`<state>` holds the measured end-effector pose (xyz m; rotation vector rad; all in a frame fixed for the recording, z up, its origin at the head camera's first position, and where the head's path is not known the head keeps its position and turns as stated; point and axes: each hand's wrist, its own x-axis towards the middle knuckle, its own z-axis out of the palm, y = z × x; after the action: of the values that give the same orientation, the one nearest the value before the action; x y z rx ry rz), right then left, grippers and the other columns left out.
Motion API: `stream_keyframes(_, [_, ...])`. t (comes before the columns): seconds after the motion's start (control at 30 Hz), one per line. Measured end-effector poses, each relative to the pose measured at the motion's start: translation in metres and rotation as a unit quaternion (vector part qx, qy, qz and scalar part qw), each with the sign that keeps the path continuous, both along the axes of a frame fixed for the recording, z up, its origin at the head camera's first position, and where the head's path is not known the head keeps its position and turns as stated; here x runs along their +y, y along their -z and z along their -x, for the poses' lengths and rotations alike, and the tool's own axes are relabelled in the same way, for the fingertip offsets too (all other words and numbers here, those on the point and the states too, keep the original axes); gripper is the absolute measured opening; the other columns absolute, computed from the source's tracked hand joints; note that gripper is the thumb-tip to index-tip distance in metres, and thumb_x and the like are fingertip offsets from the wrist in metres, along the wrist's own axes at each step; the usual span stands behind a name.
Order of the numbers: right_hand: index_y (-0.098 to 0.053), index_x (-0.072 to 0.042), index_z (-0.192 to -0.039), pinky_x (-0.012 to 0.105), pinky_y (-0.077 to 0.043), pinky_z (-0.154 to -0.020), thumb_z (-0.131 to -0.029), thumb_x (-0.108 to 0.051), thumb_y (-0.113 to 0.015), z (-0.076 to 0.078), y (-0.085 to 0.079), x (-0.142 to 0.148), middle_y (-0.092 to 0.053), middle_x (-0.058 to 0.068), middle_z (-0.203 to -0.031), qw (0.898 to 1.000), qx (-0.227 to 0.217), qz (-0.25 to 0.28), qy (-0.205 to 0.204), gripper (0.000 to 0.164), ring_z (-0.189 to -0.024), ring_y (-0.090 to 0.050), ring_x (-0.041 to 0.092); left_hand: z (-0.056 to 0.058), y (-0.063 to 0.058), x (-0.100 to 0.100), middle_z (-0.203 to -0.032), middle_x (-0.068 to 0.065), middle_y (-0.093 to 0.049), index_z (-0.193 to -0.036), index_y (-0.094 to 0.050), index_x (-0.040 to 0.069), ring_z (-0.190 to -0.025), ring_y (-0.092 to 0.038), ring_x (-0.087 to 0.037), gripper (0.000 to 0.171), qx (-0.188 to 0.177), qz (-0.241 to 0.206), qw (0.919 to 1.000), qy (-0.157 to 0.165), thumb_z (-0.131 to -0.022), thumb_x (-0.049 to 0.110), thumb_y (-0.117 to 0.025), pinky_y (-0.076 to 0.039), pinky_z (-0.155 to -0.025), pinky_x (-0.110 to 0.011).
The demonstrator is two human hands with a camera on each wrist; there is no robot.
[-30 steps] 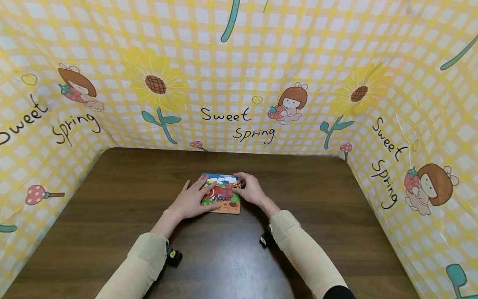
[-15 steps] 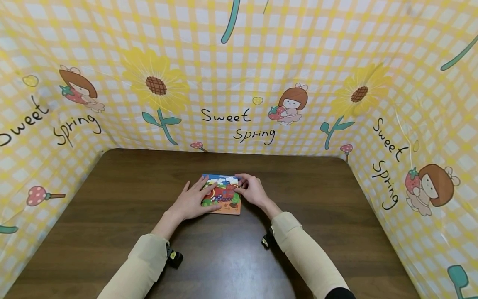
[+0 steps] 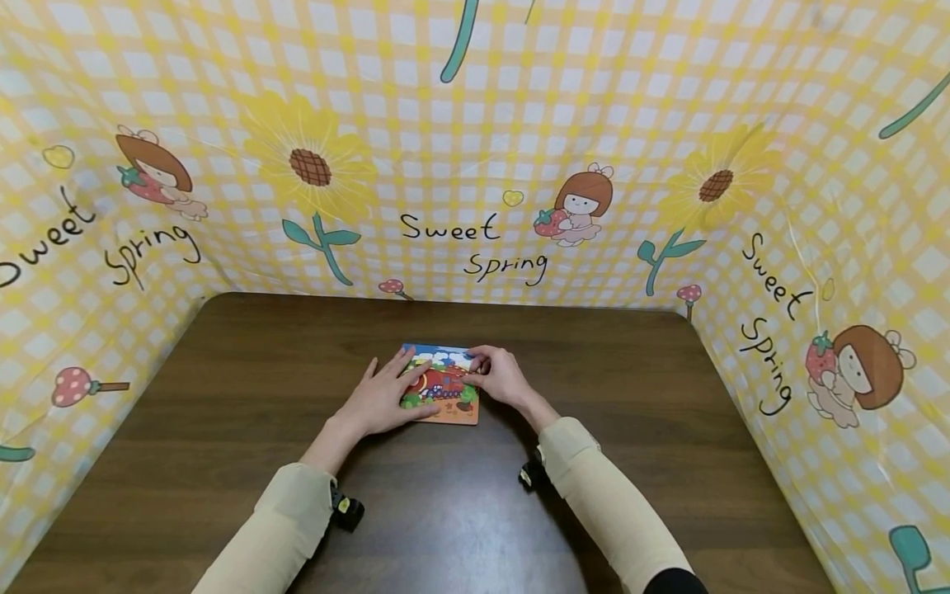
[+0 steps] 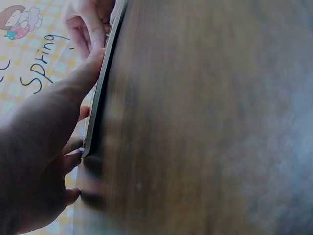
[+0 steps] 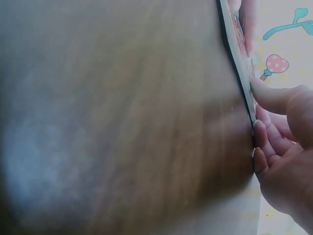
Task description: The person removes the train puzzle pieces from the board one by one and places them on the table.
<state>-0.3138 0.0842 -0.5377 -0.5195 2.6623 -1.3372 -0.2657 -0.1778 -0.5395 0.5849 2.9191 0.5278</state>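
Note:
A thin, nearly square jigsaw puzzle board (image 3: 448, 385) lies flat on the table, printed with a red train, white clouds and orange ground. Across its left part my left hand (image 3: 380, 402) rests with fingers spread, the thumb near the front edge. My right hand (image 3: 501, 379) is at the upper right edge, its thumb and forefinger bent together over the board there. In the right wrist view, the thumb (image 5: 274, 96) touches the printed face while the other fingers curl by the edge. Whether a separate piece lies between them is hidden.
Brown wooden table (image 3: 445, 511) under both arms. A yellow checked cloth (image 3: 460, 165) with flowers and figures walls in the back and both sides. Small black wrist cameras hang below the cuffs.
Both hands stay on the board almost unmoved. The right thumb and forefinger shift only very slightly at the upper right edge.

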Motion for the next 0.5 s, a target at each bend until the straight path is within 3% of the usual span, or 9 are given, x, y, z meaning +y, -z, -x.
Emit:
stream_keyframes(0.23, [-0.073,0.004,-0.125,0.027,-0.051,-0.076,-0.097,-0.006,-0.085,0.0013,-0.0004,-0.0021,-0.072,0.014,-0.101,1.0,-0.001,-0.008,0.003,0.033,-0.079,-0.057,0.011,-0.0023,-0.0017,0.0003,-0.183,-0.02,-0.024,-0.172,-0.042,0.021,-0.171,-0.023,-0.042,0.091,0.006,-0.003,1.0,-0.001,-0.1,0.072,-0.067,-0.014,-0.134,-0.076])
stream_keyframes(0.5, [-0.074,0.0,-0.128,0.033,-0.053,-0.083,-0.101,-0.014,-0.081,-0.0004,-0.0026,0.0049,-0.072,0.018,-0.117,1.0,0.013,-0.006,-0.008,0.031,-0.094,-0.063,0.024,-0.002,-0.0017,0.0004,-0.183,-0.02,-0.024,-0.172,-0.042,0.02,-0.171,-0.022,-0.043,0.091,0.004,-0.005,1.0,0.001,-0.1,0.071,-0.067,-0.014,-0.134,-0.077])
